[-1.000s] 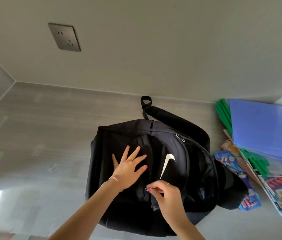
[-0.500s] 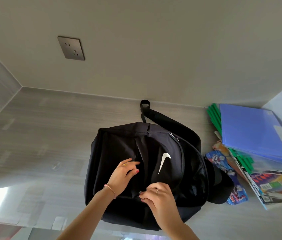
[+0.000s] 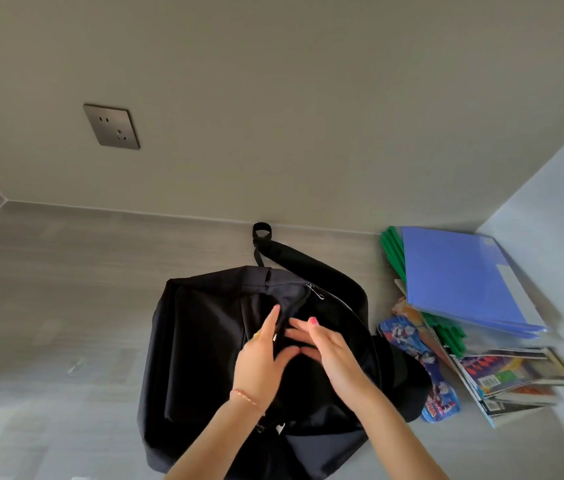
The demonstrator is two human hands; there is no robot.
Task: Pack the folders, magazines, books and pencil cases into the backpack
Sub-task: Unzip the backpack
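Observation:
A black backpack (image 3: 204,341) lies on the grey surface, its strap (image 3: 308,254) trailing toward the wall. Both of my hands rest on its upper front by the zipper line. My left hand (image 3: 261,358) has its fingers stretched out along the zipper and wears a bracelet. My right hand (image 3: 334,351) lies beside it, fingers extended, the thumbs almost touching. Both are blurred by motion. To the right is a pile: a blue folder (image 3: 460,278) on green folders (image 3: 393,251), magazines (image 3: 512,372) beneath, and a printed blue pencil case (image 3: 408,341) against the backpack.
A dark rounded item (image 3: 410,386) lies between the backpack and the pile. A grey wall socket (image 3: 111,126) sits on the back wall. A pale side wall (image 3: 550,188) closes in the right, just behind the pile.
My right hand has let go of the zipper pull near the backpack's lower front and moved up. Both hands now sit higher with fingers spread. The logo is covered.

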